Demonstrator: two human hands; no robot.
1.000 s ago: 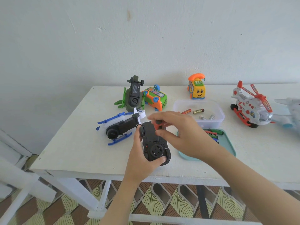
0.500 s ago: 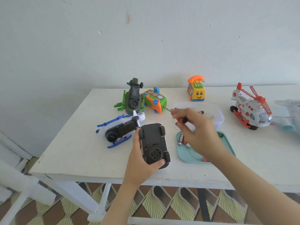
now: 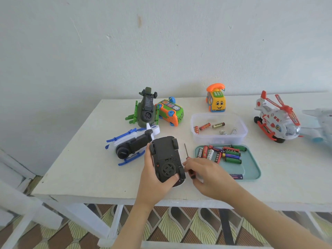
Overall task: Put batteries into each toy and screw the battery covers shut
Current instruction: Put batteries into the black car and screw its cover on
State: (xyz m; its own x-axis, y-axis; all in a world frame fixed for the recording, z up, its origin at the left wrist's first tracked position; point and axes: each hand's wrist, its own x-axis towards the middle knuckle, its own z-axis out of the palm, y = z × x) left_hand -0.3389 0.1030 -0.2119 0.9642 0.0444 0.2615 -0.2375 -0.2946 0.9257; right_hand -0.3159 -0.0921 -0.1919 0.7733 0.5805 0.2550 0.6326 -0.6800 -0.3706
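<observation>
My left hand [image 3: 152,178] grips a toy car [image 3: 166,157] turned belly up, black underside and wheels showing, near the table's front edge. Just right of it my right hand [image 3: 208,175] holds a small screwdriver [image 3: 186,151] by its handle, the thin shaft lying flat on the table and pointing away from me. A teal tray [image 3: 251,169] holds several loose batteries [image 3: 224,153]. A clear plastic tub [image 3: 219,139] behind it holds several more batteries.
A blue-and-white helicopter [image 3: 131,146] lies upside down left of the car. Behind it lie a green helicopter [image 3: 146,112] and an orange-green bus [image 3: 170,112]. A yellow phone car [image 3: 216,99] and a red-white helicopter [image 3: 276,117] stand further right on the white table [image 3: 80,159].
My right hand lifted the screwdriver off the car's underside, swung right over the tray, then came down beside the car, laying the screwdriver on the table. The car stayed in my left hand.
</observation>
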